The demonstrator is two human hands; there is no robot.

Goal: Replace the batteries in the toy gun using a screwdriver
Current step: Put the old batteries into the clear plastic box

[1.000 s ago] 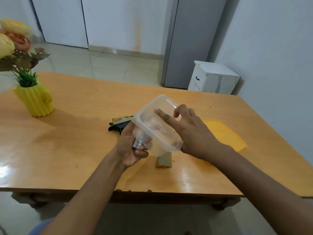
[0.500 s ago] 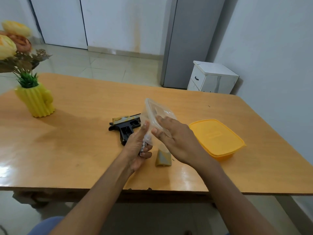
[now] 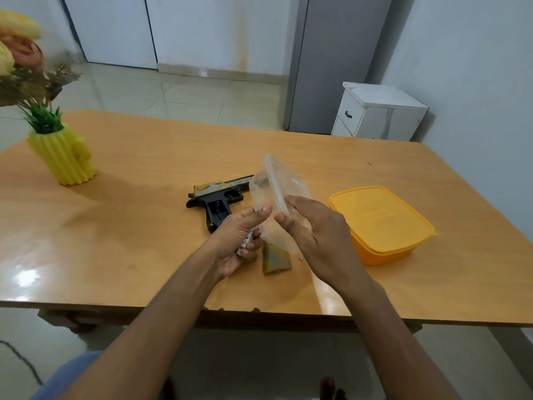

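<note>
Tabletop (image 3: 129, 226): hands (image 3: 314, 235) around clear container (image 3: 277, 192)

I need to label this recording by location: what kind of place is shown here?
Most likely a room in a home, perhaps a dining area: a wooden table with a yellow flower vase, a tiled floor, and a small white cabinet by the wall.

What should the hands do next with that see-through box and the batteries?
Probably set the clear container down on the table. The right hand holds it tilted on edge, and the left hand already grips what look like batteries. The toy gun lies just behind with its grip open and its cover off, so a freed hand could load them.
</note>
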